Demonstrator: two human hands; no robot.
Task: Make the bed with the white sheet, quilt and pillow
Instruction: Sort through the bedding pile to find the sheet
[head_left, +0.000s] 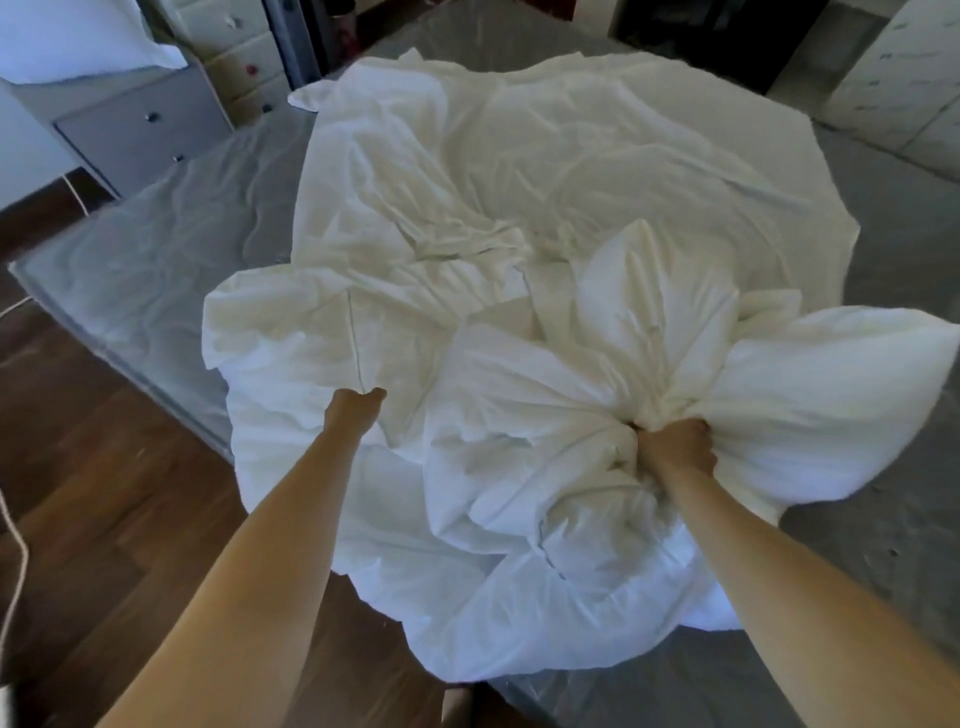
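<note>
Both fists are clenching bedding: left hand (358, 408) on quilt (322, 332), right hand (675, 447) bunching pillow (831, 405). Yanking now risks dragging the sheet (571, 156) off.

soft, even daylight fills the room, with no hard shadows anywhere. the white bedding (519, 171) is the brightest area and nearly washes out along its folds, where only faint grey creases give it shape. the grey mattress (156, 260) carries a dull sheen from its wrinkled cover. strong wide-angle distortion bends the mattress edges and the wooden floor (104, 441) outward (most at the corners). the whole picture is slightly soft, and the drawers (140, 135) at the far left look smeared and low in detail.
</note>
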